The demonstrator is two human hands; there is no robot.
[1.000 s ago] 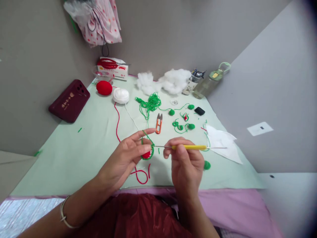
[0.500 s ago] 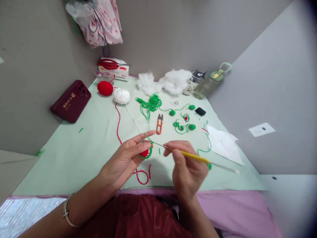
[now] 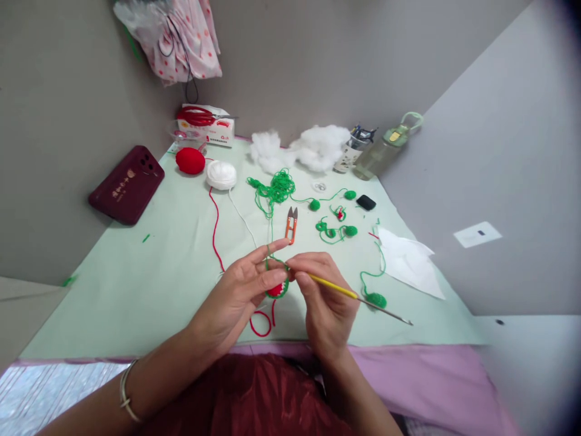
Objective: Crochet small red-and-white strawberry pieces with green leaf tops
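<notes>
Between thumb and fingers, my left hand (image 3: 245,287) pinches a small crochet piece (image 3: 278,289), red in the middle with white stitches and a green edge. Green yarn runs over its raised index finger and back to a loose green tangle (image 3: 280,186). My right hand (image 3: 327,300) is closed around a crochet hook (image 3: 333,284) with a yellow grip and metal ends. One end of the hook meets the edge of the piece, where the fingers partly cover it. Orange thread snips (image 3: 291,226) lie just beyond my left fingertip.
Behind are a red yarn ball (image 3: 190,160), a white yarn ball (image 3: 221,175), stuffing (image 3: 320,148), a pen cup (image 3: 347,156) and a bottle (image 3: 381,154). Small green crocheted pieces (image 3: 350,231) and white paper (image 3: 411,260) lie right. A maroon phone (image 3: 127,184) leans at left.
My right hand has moved left, bringing the hook up against the crochet piece. The left hand and the piece have shifted slightly right. The hook's free end now points lower.
</notes>
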